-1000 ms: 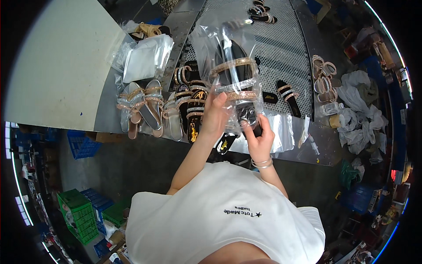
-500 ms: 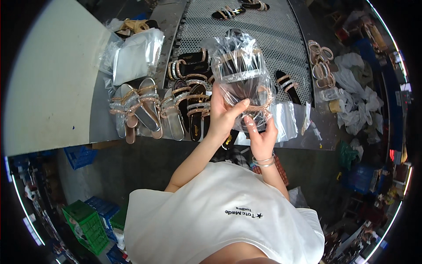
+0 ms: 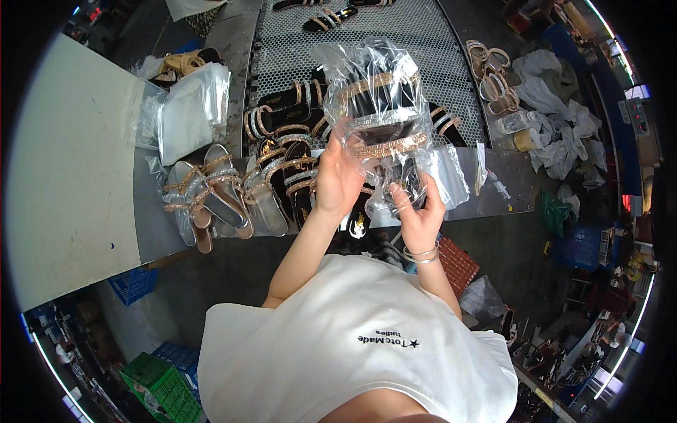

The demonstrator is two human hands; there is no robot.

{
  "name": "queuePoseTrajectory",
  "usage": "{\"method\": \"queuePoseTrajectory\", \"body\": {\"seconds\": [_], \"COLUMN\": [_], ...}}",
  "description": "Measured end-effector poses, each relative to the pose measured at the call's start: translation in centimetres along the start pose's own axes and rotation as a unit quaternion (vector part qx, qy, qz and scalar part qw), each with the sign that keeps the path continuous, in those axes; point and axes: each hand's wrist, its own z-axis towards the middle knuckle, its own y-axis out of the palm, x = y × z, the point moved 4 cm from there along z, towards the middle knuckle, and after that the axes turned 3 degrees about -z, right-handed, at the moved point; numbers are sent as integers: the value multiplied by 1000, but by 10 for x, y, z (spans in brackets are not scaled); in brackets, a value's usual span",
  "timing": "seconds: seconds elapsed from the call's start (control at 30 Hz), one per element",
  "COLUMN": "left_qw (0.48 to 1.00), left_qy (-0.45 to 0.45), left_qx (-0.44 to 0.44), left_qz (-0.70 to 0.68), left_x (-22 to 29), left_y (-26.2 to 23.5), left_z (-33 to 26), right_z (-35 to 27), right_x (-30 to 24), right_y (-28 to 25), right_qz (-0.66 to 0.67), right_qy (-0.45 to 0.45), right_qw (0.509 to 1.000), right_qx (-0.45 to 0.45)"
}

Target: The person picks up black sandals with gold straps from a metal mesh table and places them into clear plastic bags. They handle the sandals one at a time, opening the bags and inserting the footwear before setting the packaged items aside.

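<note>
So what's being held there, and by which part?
A bagged sandal: the left hand holds it along its left side, the right hand at the end nearest the person.

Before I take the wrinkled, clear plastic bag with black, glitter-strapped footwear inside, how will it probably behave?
The wrinkled, clear plastic bag likely feels floppy at its loose, crumpled edges. The black, glitter-strapped footwear may keep the middle stiffer, since its straps stand arched. The bag's shiny surface could be slippery.
</note>
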Motion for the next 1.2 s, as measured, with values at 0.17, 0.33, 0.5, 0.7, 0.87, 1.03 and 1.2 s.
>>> {"method": "queuePoseTrajectory", "body": {"seconds": [0.17, 0.33, 0.5, 0.7, 0.87, 1.03, 1.2], "left_qw": [1000, 999, 995, 964, 910, 876, 849], "left_qy": [-3, -32, -53, 27, 131, 186, 255], "left_qx": [-24, -4, -6, 263, 391, 444, 460], "left_qz": [6, 18, 83, 42, 41, 9, 51], "left_x": [-14, -59, -97, -134, -131, -131, -106], "left_y": [-3, -12, -28, -88, -112, -120, -111], "left_z": [4, 0, 8, -13, -40, -47, -55], "right_z": [3, 6, 10, 54, 155, 221, 261], "right_x": [10, 32, 83, 182, 290, 357, 371], "right_y": [-3, -10, -19, -86, -148, -103, -65], "right_qz": [38, 147, 160, 40, -218, -237, 19], "right_qy": [11, 67, 137, 133, 129, -30, 86], "right_qw": [999, 987, 970, 957, 955, 953, 978], "right_qx": [3, -9, -121, -255, -151, -188, -191]}}
